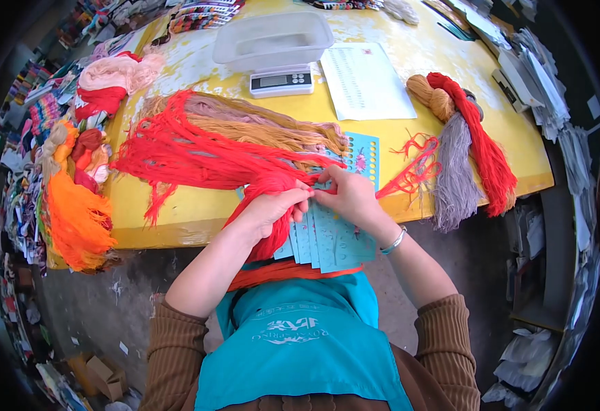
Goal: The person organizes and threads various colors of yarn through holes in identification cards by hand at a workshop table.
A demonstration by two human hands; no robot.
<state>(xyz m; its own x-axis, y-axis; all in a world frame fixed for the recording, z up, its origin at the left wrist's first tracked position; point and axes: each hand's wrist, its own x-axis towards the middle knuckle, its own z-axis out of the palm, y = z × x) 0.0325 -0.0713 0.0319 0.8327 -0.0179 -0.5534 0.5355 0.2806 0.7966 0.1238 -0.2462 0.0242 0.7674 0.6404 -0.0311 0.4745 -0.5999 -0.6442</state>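
Both my hands meet over the near table edge, fingers pinched together at red embroidery thread (204,154). My left hand (279,209) is closed on the thread, and a thick red bundle hangs below it. Facing it, my right hand (346,195) pinches the thread between thumb and fingers; a bracelet circles that wrist. The red strands spread leftward across tan and mauve thread skeins (259,127). Beneath my hands fan out several blue cards with punched holes (337,240), and another such blue card (368,154) lies on the table behind them.
A digital scale (283,82) with a clear plastic tub (272,38) stands at the back beside a printed sheet (365,79). Grey thread (456,175) and a red skein (478,144) lie right, loose red strands (416,168) nearer. Orange thread (74,216) hangs over the left edge.
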